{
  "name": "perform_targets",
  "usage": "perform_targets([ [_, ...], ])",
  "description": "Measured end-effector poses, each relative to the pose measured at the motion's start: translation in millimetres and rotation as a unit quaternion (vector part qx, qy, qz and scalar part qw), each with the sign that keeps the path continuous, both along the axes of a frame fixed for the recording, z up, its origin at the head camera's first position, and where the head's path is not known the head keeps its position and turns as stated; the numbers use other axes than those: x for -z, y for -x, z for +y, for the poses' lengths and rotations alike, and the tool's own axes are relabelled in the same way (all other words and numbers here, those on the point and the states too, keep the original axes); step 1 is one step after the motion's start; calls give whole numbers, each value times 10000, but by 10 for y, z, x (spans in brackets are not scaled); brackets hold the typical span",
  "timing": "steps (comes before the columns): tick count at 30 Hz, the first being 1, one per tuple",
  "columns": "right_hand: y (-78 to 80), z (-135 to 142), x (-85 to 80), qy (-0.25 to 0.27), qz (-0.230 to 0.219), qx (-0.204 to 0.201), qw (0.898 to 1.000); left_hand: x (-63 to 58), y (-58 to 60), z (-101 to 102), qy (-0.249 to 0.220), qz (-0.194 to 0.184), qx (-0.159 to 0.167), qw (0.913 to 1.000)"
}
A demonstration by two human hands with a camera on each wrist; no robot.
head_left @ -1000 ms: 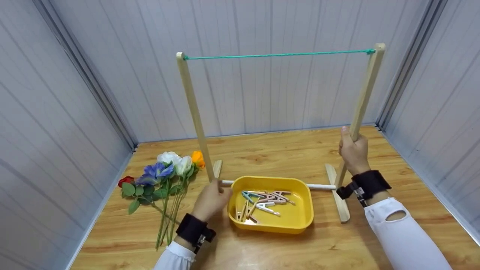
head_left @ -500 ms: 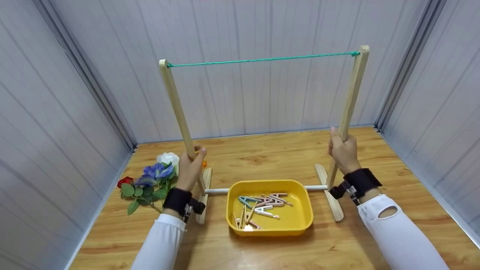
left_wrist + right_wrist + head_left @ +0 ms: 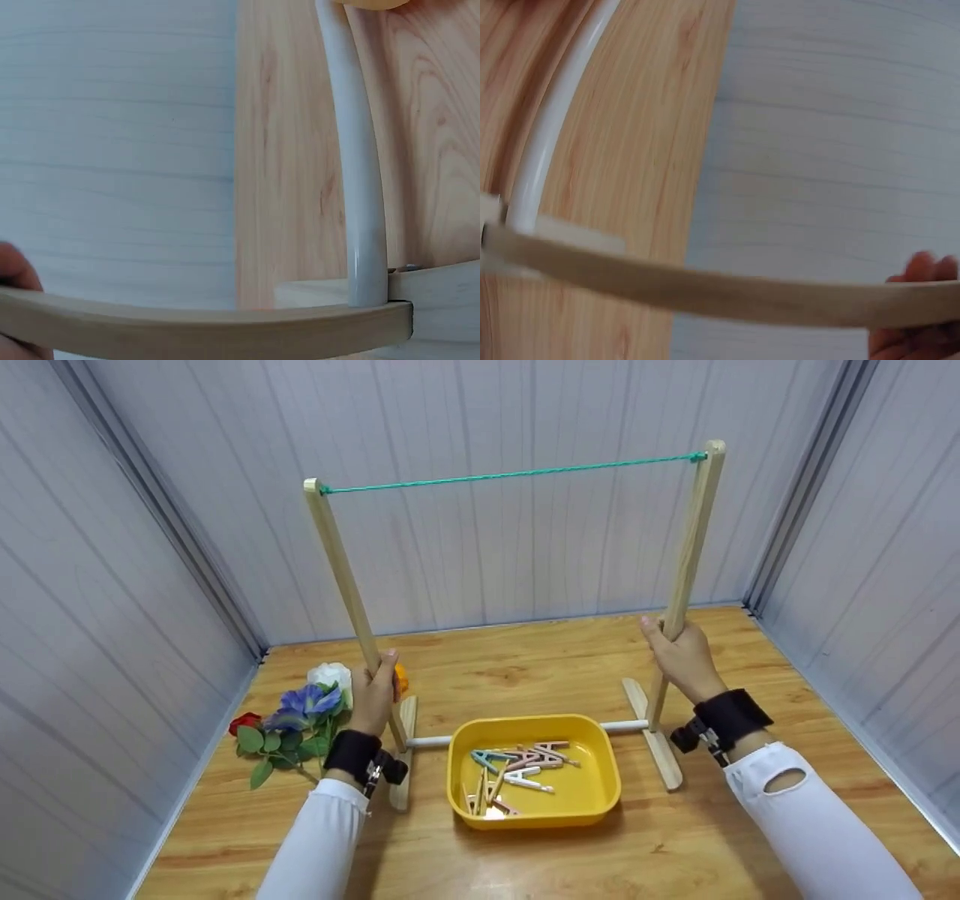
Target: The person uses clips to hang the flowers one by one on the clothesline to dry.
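Note:
A wooden rack (image 3: pixel 686 562) stands on the table, with two upright posts, flat feet, a white crossbar (image 3: pixel 625 726) low down and a green cord (image 3: pixel 514 475) strung between the post tops. My left hand (image 3: pixel 373 694) grips the left post low down; in the left wrist view that post (image 3: pixel 202 330) runs across the bottom, fingers at its end. The right post is gripped by my right hand (image 3: pixel 684 658), whose fingers (image 3: pixel 922 266) curl round it in the right wrist view. Between the posts, in front of the crossbar, sits a yellow basin (image 3: pixel 592 810) holding several clothespins (image 3: pixel 525 780).
Artificial flowers lie at the left, partly behind my left hand: a red rose (image 3: pixel 244 724), a blue flower (image 3: pixel 307 703), a white flower (image 3: pixel 330 675) and an orange one (image 3: pixel 401 679). Pale panel walls (image 3: pixel 495 555) enclose the wooden table (image 3: pixel 517 675) at the back and both sides.
My left hand has moved from the foot of the left post up to a grip on it. The rack has shifted left with both hands and turned slightly.

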State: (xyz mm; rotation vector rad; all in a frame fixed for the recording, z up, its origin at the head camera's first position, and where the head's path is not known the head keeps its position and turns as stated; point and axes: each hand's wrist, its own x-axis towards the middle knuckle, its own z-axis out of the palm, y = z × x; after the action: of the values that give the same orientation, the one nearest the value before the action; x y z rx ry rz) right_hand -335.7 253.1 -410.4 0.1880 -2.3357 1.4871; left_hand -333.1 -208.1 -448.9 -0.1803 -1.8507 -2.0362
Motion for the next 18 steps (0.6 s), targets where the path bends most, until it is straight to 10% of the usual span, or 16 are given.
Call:
perform_targets([
  [4, -95, 26, -25, -1680, -153, 736, 9829, 28, -15, 25, -76, 168, -254, 9995],
  [11, -360, 5, -199, -3851, -1217, 918, 9102, 40, -58, 61, 78, 93, -673, 9977],
  [18, -472, -330, -196, -4255, -1098, 157, 8982, 34, -76, 90, 166, 87, -822, 9964],
])
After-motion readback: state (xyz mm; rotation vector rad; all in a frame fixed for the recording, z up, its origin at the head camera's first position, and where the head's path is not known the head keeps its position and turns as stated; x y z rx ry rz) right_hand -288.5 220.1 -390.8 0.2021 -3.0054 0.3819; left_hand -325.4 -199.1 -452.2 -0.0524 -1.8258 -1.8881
